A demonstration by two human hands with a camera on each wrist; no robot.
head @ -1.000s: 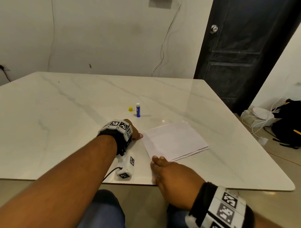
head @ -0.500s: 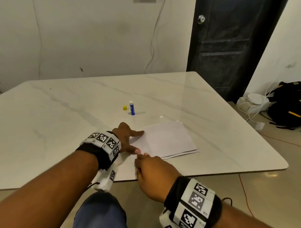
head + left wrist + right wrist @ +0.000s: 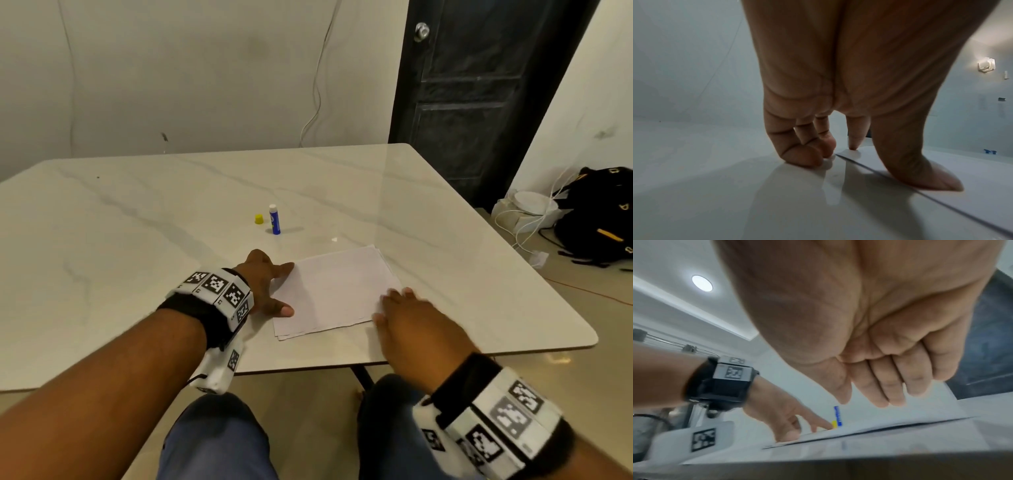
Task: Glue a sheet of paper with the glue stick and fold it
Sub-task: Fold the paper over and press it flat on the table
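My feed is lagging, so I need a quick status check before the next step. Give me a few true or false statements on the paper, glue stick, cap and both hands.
1. The glue stick stands upright on the table. True.
2. The yellow cap is on the glue stick. False: it sits beside it.
3. The left hand holds the glue stick. False: its thumb and index finger rest on the paper.
4. The right hand is at the paper's right edge, fingers extended. True.
5. The paper is crumpled. False: it lies flat.
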